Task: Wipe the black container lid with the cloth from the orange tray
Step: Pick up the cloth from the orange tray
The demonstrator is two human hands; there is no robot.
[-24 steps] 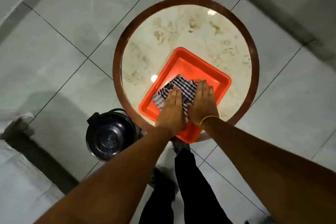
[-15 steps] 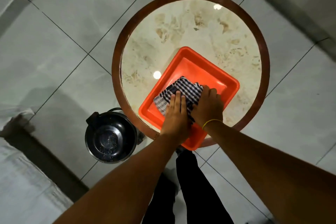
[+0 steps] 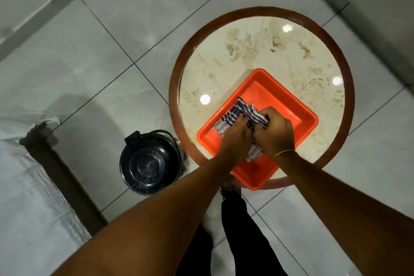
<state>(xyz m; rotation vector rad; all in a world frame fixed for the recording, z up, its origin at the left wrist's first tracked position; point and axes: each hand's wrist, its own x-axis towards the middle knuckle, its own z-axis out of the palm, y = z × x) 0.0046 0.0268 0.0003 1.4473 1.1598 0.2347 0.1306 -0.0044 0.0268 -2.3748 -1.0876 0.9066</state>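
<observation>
Left hand (image 3: 233, 141): grip pinching the near-left part of the cloth (image 3: 230, 116)
Right hand (image 3: 274, 133): grip bunched around its middle
Cloth: checked, soft, light; likely crumples, best gathered into a wad
Orange tray (image 3: 291, 105): on round surface (image 3: 257, 51), under cloth
Black container lid (image 3: 149, 162): on floor, left of surface, speckled, probably rigid

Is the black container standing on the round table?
No, the black container stands on the tiled floor beside the round table.
</observation>
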